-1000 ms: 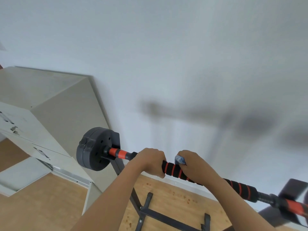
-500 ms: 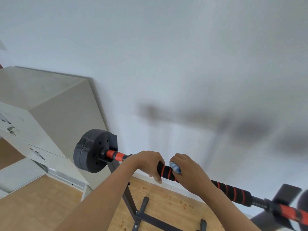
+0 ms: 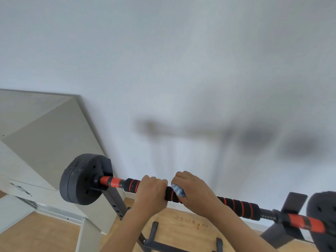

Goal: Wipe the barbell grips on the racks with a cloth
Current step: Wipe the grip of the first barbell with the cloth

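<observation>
A barbell rests across a dark metal rack (image 3: 114, 202). Its grip (image 3: 236, 205) is black foam with red rings. My left hand (image 3: 151, 193) curls round the grip left of the middle. Right beside it my right hand (image 3: 195, 192) grips the bar with a bunched blue-and-white cloth (image 3: 178, 190) pressed against the foam; only a small part of the cloth shows under my fingers. A dark weight plate (image 3: 81, 179) sits on the left end, another (image 3: 323, 219) at the right edge.
A white wall stands close behind the bar. A grey cabinet (image 3: 45, 135) stands at the left, near the left plate. The rack's base bars (image 3: 154, 235) lie on the wooden floor (image 3: 36, 235) below my arms.
Both hands have slid a little to the right along the grip, and more foam now shows left of my left hand. The view has shifted slightly.
</observation>
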Demonstrator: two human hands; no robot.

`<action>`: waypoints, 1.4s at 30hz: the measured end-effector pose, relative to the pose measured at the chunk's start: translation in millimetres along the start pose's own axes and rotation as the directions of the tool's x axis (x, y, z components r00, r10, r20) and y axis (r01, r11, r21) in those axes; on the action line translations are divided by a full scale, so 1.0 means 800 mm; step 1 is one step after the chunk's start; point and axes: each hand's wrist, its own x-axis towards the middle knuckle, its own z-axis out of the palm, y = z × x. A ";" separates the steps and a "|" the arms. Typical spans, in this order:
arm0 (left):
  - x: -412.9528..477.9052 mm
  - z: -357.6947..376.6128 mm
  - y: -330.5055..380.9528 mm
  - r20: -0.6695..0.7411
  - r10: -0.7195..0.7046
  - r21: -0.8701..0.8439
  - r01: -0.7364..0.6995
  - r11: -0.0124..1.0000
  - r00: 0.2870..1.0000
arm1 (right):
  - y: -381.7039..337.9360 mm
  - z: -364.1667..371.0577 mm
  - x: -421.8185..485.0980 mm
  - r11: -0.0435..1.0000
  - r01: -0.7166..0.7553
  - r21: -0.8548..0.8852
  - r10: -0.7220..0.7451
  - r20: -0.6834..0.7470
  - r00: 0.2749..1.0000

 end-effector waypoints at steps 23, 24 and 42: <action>0.011 0.002 -0.027 0.019 0.105 -0.054 -0.104 0.993 0.994 | 0.002 0.014 0.008 0.996 -0.025 -0.091 0.021 -0.046 0.999; 0.015 -0.003 -0.028 0.057 0.109 -0.064 -0.105 0.992 0.992 | 0.002 0.013 0.009 0.996 -0.018 -0.088 0.014 -0.046 0.999; 0.005 0.030 -0.016 -0.173 0.060 -0.106 -0.079 0.991 0.983 | -0.006 -0.009 0.013 0.968 -0.183 0.173 0.166 0.112 0.980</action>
